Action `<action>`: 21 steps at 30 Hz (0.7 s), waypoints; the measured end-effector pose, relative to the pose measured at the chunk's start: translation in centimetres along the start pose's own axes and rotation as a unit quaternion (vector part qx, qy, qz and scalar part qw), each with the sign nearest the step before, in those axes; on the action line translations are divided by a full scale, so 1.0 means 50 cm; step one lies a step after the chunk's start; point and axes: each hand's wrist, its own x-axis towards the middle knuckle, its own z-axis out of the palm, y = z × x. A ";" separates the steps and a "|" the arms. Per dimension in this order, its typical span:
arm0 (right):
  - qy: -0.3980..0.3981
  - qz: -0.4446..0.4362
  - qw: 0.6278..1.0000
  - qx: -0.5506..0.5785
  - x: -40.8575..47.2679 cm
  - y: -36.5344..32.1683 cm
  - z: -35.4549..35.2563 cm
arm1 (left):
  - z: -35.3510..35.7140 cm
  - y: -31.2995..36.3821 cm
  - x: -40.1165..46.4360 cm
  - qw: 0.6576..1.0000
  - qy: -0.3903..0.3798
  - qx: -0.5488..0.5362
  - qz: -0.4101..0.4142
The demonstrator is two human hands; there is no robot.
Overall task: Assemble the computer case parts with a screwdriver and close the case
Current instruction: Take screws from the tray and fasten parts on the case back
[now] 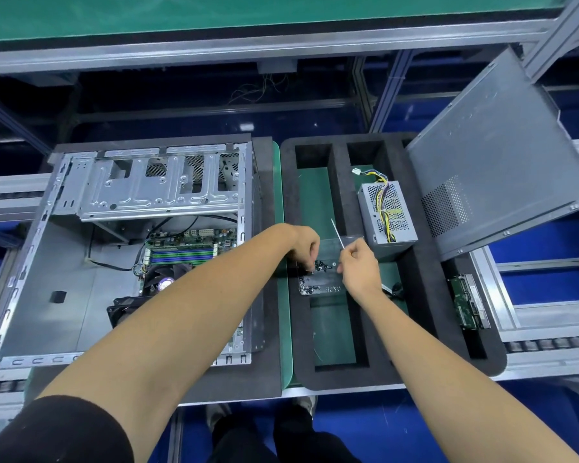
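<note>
The open computer case [64, 262] lies on its side at the left, motherboard [188, 252] and fan showing inside. Its grey side panel [495, 162] leans upright at the right. A silver power supply [386, 212] with yellow wires sits in the black foam tray [418, 312]. My left hand [303, 243] reaches over a small clear dish of dark screws [321, 266], fingers curled down into it; what they pinch is hidden. My right hand [360, 265] grips a screwdriver [337, 233], its thin shaft pointing up and left.
A hard drive [470, 302] stands on edge in a slot at the tray's right. Green mat shows in the tray's other recesses. Aluminium conveyor rails run on both sides, with a green shelf overhead. My legs and shoes are visible below the bench edge.
</note>
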 end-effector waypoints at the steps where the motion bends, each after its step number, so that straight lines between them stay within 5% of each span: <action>1: 0.001 -0.002 1.000 -0.002 0.000 0.000 0.000 | 0.004 -0.004 0.000 1.000 -0.005 0.025 0.009; 11: 0.000 -0.010 1.000 0.004 -0.003 0.000 0.001 | 0.035 0.010 0.002 0.980 -0.020 0.188 0.058; 21: 0.000 -0.006 1.000 -0.004 -0.002 -0.001 0.003 | 0.040 0.006 0.010 0.980 -0.054 0.176 0.080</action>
